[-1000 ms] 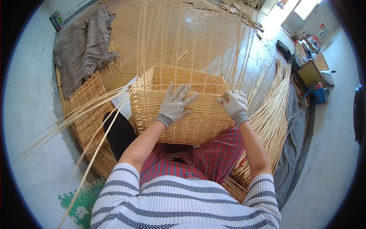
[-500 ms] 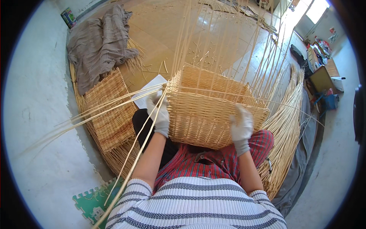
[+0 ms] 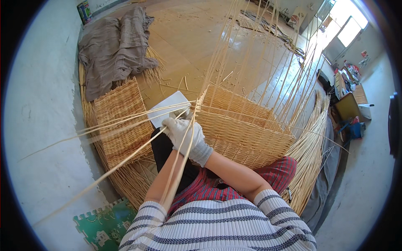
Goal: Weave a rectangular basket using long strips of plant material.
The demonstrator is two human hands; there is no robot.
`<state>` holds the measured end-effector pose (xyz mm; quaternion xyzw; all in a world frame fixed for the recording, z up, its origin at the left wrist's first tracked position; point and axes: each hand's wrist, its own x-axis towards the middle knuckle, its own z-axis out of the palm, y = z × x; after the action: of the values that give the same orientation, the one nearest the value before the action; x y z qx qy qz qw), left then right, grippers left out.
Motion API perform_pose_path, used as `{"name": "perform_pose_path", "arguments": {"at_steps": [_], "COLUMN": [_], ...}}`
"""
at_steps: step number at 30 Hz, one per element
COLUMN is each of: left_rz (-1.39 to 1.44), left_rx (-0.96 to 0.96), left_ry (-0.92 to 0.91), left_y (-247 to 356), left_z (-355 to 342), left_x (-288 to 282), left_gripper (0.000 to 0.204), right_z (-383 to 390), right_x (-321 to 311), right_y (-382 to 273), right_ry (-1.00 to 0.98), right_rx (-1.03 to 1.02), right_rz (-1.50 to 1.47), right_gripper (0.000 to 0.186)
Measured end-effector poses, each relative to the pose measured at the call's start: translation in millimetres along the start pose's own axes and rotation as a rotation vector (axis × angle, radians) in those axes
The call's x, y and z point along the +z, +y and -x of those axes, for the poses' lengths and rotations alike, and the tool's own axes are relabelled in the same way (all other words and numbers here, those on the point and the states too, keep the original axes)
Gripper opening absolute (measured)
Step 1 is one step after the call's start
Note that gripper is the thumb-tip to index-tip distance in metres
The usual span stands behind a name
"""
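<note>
A woven wicker basket (image 3: pixel 243 134) with tall upright rods rests on my lap in the head view. My right hand (image 3: pixel 184 136), in a pale glove, reaches across to its left corner, fingers closed on pale wicker rods (image 3: pixel 142 147). My left hand (image 3: pixel 183 112) is mostly hidden behind it, at the corner where several long rods trail out leftward; what its fingers hold cannot be made out.
A flat woven panel (image 3: pixel 117 117) and white sheet (image 3: pixel 167 104) lie at left, below a grey cloth (image 3: pixel 113 46). Long rod bundles (image 3: pixel 307 150) lie at right, beside cluttered furniture (image 3: pixel 351 104). A green foam mat (image 3: pixel 100 221) is at lower left.
My left hand moved from the basket's front to its left corner. My right hand swung left across to that corner and closed on rods there. The basket shifted rightward in view.
</note>
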<state>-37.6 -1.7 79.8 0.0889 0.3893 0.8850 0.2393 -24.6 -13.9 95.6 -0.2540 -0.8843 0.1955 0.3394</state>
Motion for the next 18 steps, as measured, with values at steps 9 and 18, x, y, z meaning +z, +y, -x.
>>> {"name": "perform_pose_path", "arguments": {"at_steps": [9,18], "left_rz": [-0.960,-0.520], "left_rx": [0.241,-0.594], "left_ry": [-1.087,-0.923], "left_y": [-50.2,-48.2], "left_z": [-144.7,-113.9], "left_x": [-70.7,-57.0], "left_gripper": [0.062,0.056], "right_z": [83.2,102.5], "right_x": [-70.4,-71.2], "right_y": [57.1,154.6], "right_ry": [0.062,0.415], "right_rx": [0.161,1.084], "right_rz": [-0.213,-1.111], "right_gripper": [0.021,0.023]}}
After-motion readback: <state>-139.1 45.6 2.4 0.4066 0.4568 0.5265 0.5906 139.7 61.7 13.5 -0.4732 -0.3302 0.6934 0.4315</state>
